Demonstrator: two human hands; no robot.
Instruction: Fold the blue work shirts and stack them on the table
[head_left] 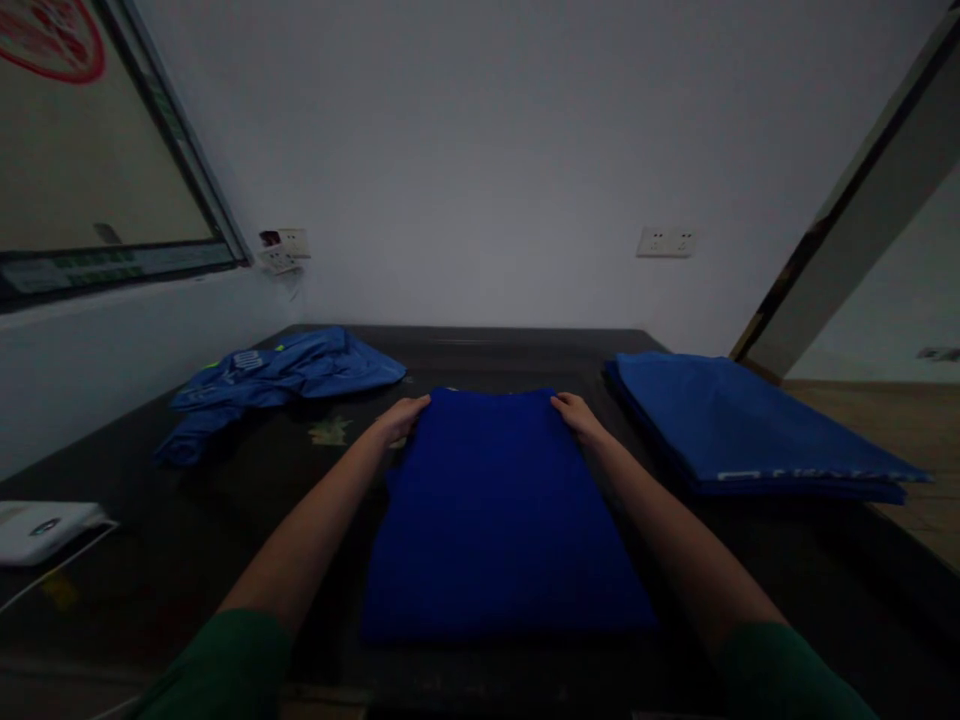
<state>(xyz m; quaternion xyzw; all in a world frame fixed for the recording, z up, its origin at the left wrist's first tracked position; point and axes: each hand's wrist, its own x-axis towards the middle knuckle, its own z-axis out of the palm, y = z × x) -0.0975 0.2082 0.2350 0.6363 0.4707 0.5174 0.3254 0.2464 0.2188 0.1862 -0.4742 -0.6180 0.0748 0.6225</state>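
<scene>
A folded deep-blue cloth [499,520] lies flat on the dark table [255,540] right in front of me. At its far left corner, my left hand [405,415] is closed with the corner pinched between thumb and fingers. My right hand [576,412] grips the far right corner in the same way. Both arms reach forward along the sides of the cloth. Whether it is a garment or a plain sheet cannot be made out.
A crumpled blue garment [292,375] with white lettering lies at the back left. To the right, a stack of folded blue fabric [750,420] overhangs the table's edge. A white device [45,530] with a cable sits at the left. Behind the table rises a wall [465,180] with sockets.
</scene>
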